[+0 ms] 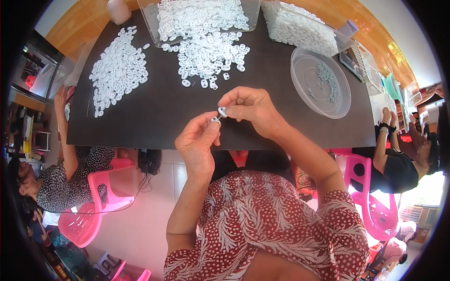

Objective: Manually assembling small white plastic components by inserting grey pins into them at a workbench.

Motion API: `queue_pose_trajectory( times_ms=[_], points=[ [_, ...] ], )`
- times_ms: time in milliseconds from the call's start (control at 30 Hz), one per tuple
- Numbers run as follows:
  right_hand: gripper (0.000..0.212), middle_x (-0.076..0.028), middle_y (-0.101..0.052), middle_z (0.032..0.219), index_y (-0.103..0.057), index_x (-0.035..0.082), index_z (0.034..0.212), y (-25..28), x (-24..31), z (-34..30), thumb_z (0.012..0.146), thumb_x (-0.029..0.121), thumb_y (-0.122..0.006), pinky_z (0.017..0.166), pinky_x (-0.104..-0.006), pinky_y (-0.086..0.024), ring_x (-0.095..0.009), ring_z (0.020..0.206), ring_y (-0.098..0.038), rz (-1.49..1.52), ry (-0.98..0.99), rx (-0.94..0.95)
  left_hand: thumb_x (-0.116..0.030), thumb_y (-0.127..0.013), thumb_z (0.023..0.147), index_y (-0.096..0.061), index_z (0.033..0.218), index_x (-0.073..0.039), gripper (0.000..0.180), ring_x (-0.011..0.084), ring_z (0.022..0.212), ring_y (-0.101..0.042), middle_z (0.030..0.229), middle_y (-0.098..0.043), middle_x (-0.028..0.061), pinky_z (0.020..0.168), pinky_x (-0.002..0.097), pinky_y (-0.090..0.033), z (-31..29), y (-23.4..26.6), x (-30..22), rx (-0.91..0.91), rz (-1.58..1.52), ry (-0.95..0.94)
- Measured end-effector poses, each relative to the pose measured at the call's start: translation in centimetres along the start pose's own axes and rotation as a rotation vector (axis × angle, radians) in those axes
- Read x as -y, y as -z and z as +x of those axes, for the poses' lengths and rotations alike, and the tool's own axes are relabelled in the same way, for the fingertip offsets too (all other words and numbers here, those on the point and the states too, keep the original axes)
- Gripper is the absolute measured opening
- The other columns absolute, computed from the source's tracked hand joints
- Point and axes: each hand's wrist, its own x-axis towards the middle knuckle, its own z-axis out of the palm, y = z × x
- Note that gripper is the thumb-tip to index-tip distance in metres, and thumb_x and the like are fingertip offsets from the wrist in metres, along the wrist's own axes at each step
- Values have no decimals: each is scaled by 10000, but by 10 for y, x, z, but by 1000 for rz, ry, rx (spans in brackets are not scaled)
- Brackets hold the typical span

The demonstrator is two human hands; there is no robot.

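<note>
Over the table's near edge, my left hand pinches a small white plastic piece with holes in it. My right hand holds a similar white piece between thumb and fingers, just above the first. A short thin metal pin seems to lie between the two; the fingertips hide part of it. Beyond my hands a loose heap of white oval pieces spills from a clear plastic tray. To the right, a round clear dish contains small grey metal pins.
Another pile of white pieces spreads over the left of the dark table. A clear box of white pieces stands at the back right, a phone-like dark object near it. People sit at both sides on pink chairs.
</note>
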Motion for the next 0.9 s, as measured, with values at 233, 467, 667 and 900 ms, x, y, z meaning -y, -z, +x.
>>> queue_pose_trajectory(
  times_ms=[233,467,667,900],
  points=[
    [157,-28,-634,753,-647,-20,921,0,-3,-2,781,51,-655,558,-212,-410,-63,638,-539,52,-43,5,9,-606,844,-632,952,61,123,108,567,-527,784,-637,98,479,214,-399,-3,-1,-2,-49,-3,72],
    [134,-24,-638,734,-668,-14,912,-2,-4,-2,788,31,-647,555,-205,-411,-56,622,-525,17,-25,-18,11,-603,839,-628,929,68,109,104,529,-522,767,-636,103,450,207,-392,-5,-1,-3,-77,87,69],
    [120,-16,-632,733,-667,-18,911,-6,-3,-4,802,22,-636,564,-198,-413,-47,633,-522,-8,-14,-15,15,-606,833,-627,916,67,100,99,526,-520,760,-632,96,451,205,-392,-8,-2,-3,-108,83,65],
    [116,-20,-636,752,-662,-26,914,-7,-8,-5,811,13,-628,597,-196,-436,-45,663,-540,-17,-7,-12,11,-607,837,-627,913,63,94,85,536,-517,765,-632,84,457,198,-392,-10,-1,0,-120,93,31]
  ],
)
